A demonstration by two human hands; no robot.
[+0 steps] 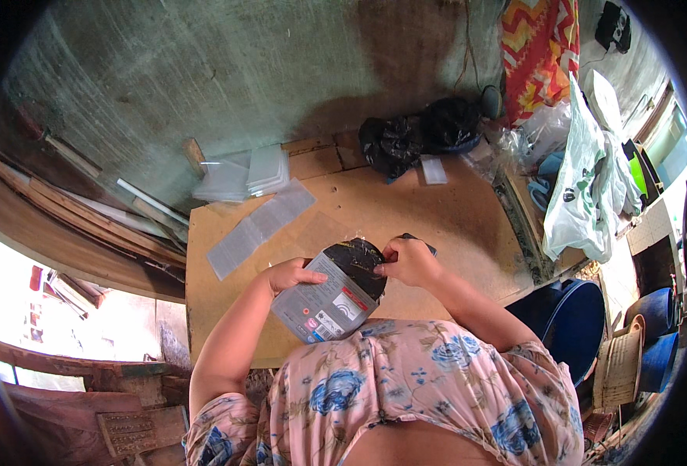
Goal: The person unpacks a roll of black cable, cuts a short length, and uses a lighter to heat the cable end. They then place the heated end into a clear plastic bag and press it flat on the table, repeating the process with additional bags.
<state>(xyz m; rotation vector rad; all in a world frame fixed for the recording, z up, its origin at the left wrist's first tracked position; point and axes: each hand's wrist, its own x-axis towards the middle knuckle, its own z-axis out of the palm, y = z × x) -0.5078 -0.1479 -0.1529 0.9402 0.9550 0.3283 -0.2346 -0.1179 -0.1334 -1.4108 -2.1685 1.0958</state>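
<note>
My left hand (293, 274) grips a flat grey package (312, 299) by its left edge, thumb on its face. The package is tilted over the near edge of the table, against my floral top. Its rounded black upper part (355, 260) looks scuffed, with pale specks along the rim. My right hand (409, 262) is closed at the right rim of this black part, thumb and fingertips pinched together there. A small dark object (421, 242) sticks out beyond the knuckles of that hand; its kind is hidden.
On the brown table (452, 225) lie a clear plastic strip (262, 227) and a stack of clear sheets (268, 169). Black plastic bags (390, 147) sit at the back by the wall. White bags (580, 186) hang at right, above a blue barrel (569, 322).
</note>
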